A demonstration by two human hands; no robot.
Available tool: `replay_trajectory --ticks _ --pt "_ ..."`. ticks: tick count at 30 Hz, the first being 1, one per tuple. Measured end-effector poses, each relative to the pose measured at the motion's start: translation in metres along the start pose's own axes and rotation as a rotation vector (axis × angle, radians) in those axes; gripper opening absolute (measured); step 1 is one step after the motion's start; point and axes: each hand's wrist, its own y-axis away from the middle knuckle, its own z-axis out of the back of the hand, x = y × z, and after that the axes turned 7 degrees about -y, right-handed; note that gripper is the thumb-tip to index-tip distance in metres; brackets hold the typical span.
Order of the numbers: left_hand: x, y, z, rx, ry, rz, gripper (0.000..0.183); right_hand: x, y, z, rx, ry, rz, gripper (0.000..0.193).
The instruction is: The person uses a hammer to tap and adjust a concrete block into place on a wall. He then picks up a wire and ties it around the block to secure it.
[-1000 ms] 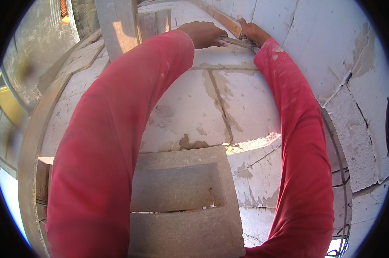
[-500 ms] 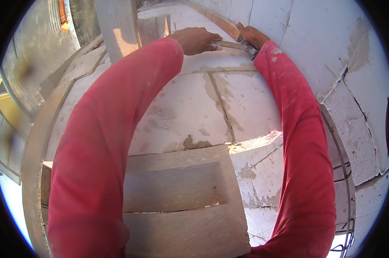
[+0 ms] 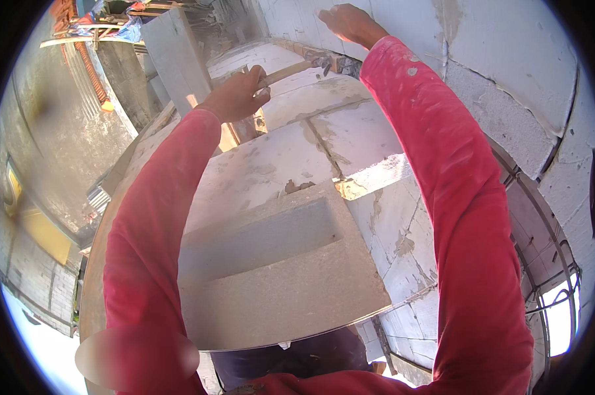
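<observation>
My left hand (image 3: 241, 95) is closed around the pale wooden handle of a tool (image 3: 287, 72). The tool reaches right across the white block surface (image 3: 278, 125). Its far end merges with dark grey, mortar-like lumps (image 3: 330, 62) beside the wall, so I cannot make out its kind. My right hand (image 3: 351, 25) is raised by the white block wall (image 3: 409, 20), apart from the tool. Its fingers look curled together, and whatever may be inside them is hidden.
A grey board with a rectangular recess (image 3: 357, 289) lies below my arms. Beyond my left hand stands an upright grey panel (image 3: 172, 52). A timber strip runs along the foot of the wall. Bent metal bars (image 3: 541, 204) are at lower right, outside my right arm.
My right hand has left the tool's end and risen up along the wall. My left hand has drawn left and nearer with the handle. The view has also shifted.
</observation>
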Motion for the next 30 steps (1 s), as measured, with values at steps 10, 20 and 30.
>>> replay_trajectory --ticks 10,20,30 --pt "-0.02 0.068 0.076 -0.156 -0.109 0.141 0.053 0.198 0.187 0.1 -0.746 -0.638 0.244 0.041" --pt "-0.082 0.059 0.08 -0.04 -0.272 0.133 0.052 0.259 0.542 0.01 -1.099 -1.039 0.358 0.034" --pt "-0.062 -0.007 0.012 0.146 -0.231 -0.059 0.054 0.204 0.649 -0.162 -0.332 -0.641 -0.342 0.017"
